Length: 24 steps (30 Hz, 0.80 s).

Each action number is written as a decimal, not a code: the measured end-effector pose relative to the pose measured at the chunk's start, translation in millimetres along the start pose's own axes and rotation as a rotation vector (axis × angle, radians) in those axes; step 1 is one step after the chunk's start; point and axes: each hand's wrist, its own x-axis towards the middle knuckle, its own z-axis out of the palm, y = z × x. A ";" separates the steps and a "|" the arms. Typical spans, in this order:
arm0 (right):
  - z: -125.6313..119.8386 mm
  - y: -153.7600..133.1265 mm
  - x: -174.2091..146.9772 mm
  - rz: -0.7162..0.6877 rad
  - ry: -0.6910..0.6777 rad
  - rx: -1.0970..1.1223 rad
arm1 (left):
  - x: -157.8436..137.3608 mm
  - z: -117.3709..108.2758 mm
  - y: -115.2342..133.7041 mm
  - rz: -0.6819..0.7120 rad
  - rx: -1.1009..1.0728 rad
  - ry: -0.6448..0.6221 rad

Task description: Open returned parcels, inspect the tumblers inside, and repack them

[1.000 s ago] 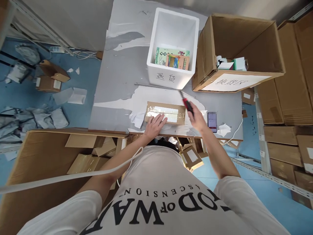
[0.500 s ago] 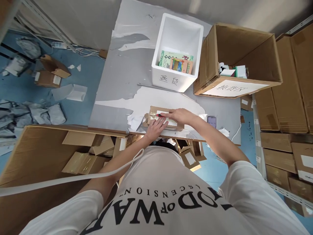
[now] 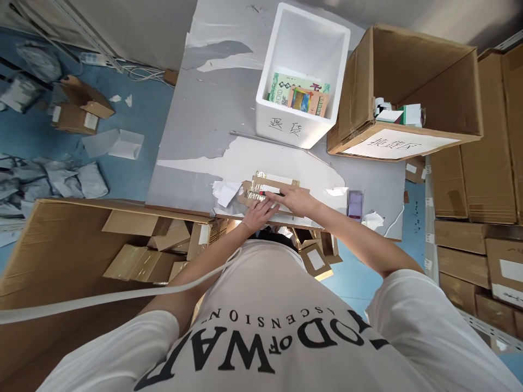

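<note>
A small cardboard box (image 3: 277,181), with shiny clear tape and a white label, lies near the front edge of the table. My left hand (image 3: 260,213) rests on the near left side of the box, fingers stretched out over it. In my right hand (image 3: 301,200) is a slim red-and-black box cutter (image 3: 267,193), its red end pointing left across the taped top. The box's near side is partly hidden by both hands.
Torn white paper (image 3: 226,191) lies left of the box, a phone (image 3: 354,206) to the right. Farther back stand a white foam box (image 3: 281,130) holding booklets and a large open carton (image 3: 351,103). Another large carton (image 3: 24,256) with cardboard boxes inside is at lower left.
My right hand and the box cutter have come slightly nearer to me across the box top. A gap now shows along the taped top. My left hand stays on the box.
</note>
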 end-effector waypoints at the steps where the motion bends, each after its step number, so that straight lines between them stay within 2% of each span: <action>1: -1.5 -1.4 -2.0 0.004 -0.016 -0.002 | -0.4 -0.1 -0.2 0.001 -0.007 0.001; 6: -2.5 -2.4 -11.7 0.040 -0.088 -0.020 | -2.6 -0.5 -1.4 0.012 0.045 -0.029; 14: -1.4 0.4 -29.8 0.084 -0.095 -0.011 | 0.4 0.5 0.5 0.061 0.052 0.018; 19: 3.9 4.1 -46.6 0.183 -0.135 0.086 | 2.5 -1.1 3.3 -0.003 -0.039 -0.050; 24: 18.4 11.8 -68.3 0.251 -0.149 0.122 | 4.6 -3.2 4.9 0.018 -0.031 -0.097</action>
